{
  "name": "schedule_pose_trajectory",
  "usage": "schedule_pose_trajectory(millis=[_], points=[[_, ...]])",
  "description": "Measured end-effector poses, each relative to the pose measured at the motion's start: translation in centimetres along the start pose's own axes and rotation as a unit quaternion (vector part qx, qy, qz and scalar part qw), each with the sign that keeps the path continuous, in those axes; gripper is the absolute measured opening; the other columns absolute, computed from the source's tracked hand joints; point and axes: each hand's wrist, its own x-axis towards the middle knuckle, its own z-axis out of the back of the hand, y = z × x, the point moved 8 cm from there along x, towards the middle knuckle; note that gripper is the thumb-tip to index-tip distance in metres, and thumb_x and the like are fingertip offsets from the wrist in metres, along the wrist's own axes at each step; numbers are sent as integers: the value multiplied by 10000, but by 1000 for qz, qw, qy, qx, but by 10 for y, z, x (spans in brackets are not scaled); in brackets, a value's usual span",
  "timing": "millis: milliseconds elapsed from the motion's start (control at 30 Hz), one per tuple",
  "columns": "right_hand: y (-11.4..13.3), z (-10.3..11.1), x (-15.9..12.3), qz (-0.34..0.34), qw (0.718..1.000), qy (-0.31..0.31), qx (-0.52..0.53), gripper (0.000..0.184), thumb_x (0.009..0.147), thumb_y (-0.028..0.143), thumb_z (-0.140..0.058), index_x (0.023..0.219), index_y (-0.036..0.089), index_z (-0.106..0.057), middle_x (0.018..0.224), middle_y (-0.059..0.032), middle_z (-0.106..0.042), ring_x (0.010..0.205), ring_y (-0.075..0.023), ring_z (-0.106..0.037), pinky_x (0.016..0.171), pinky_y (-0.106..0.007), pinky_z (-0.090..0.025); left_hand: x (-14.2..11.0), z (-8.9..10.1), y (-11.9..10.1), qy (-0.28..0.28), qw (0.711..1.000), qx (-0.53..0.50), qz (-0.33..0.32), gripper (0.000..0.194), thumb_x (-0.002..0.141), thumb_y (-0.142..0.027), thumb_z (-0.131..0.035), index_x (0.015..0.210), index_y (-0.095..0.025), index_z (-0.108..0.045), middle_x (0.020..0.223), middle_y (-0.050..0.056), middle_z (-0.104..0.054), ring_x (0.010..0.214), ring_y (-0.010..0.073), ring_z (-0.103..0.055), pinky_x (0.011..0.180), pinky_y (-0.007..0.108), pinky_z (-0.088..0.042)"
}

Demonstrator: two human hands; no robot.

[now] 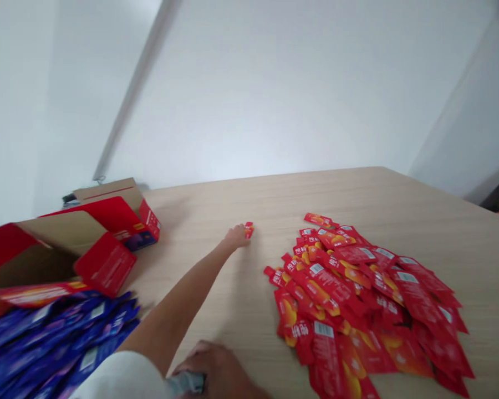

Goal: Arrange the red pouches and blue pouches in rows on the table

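Observation:
My left hand [237, 237] is stretched far out over the table, its fingers closed on a small red pouch [248, 229] of which only part shows. My right hand [218, 370] is low at the bottom edge of the view, close to my left forearm, and blurred. Its fingers wrap round a grey object with a dark end [188, 382], whose kind I cannot make out. To the right lies a big loose heap of red pouches [336, 277] with yellow-orange pictures and white barcode labels.
At the left stands an open red cardboard box [103, 263] with its flaps spread, and a second red box [147, 221] behind it. Blue-purple pouches [66, 338] lie piled in front. The wooden table [216, 199] ends at a white wall [291, 100].

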Motion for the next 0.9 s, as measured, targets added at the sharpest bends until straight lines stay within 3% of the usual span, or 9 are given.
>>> schedule_pose_trajectory(millis=[100, 233, 333, 467, 600, 767, 900], points=[[-21, -12, 1, -16, 1000, -7, -19, 414, 794, 581, -799, 1101, 303, -822, 940, 14, -779, 879, -184, -685, 828, -257, -497, -68, -8, 15, 51, 999, 7, -8, 578, 980, -479, -726, 1432, -179, -525, 1399, 154, -567, 1150, 313, -634, 960, 508, -582], [-17, -32, -22, 10, 994, 110, 12, 422, 726, 604, -843, 1034, 315, -845, 876, 37, -785, 794, -155, -677, 745, -223, -471, -156, -27, 36, 110, 994, 17, -24, 733, 925, -533, -773, 1504, -205, -465, 1457, 177, -529, 1081, 304, -665, 906, 492, -607], [-9, -28, -46, -17, 983, 174, 50, 443, 703, 609, -863, 1027, 308, -848, 911, 39, -790, 774, -144, -671, 721, -214, -476, -221, -42, 48, 124, 991, 26, -44, 808, 874, -518, -822, 1515, -189, -455, 1436, 192, -551, 1071, 313, -679, 922, 500, -603], [1, -17, -71, -69, 964, 228, 118, 545, 655, 600, -905, 1110, 309, -838, 1001, 26, -791, 855, -162, -693, 778, -221, -510, -307, -52, 59, 84, 994, 36, -57, 684, 923, -433, -754, 1451, -76, -506, 1375, 266, -584, 1169, 379, -654, 1010, 530, -560], [7, -8, -76, -90, 956, 237, 145, 597, 638, 615, -912, 1119, 269, -839, 1047, -16, -790, 917, -187, -706, 824, -246, -531, -382, -63, 67, 36, 997, 37, -55, 597, 967, -325, -690, 1462, -56, -494, 1416, 285, -568, 1234, 386, -623, 1067, 521, -534], [16, 0, -73, -64, 968, 206, 127, 562, 673, 582, -906, 1114, 240, -837, 1052, -38, -776, 946, -196, -698, 864, -274, -530, -440, -85, 78, -16, 999, 22, -29, 502, 1081, -342, -504, 1496, -63, -460, 1439, 287, -548, 1276, 390, -589, 1061, 564, -539], [26, 14, -68, -51, 985, 129, 107, 477, 773, 549, -849, 1119, 220, -826, 1068, -52, -764, 993, -218, -692, 912, -317, -527, -479, -87, 81, -141, 986, -16, -91, 507, 1118, -334, -393, 1583, -133, -367, 1561, 225, -469, 1377, 369, -510, 1096, 582, -526]])
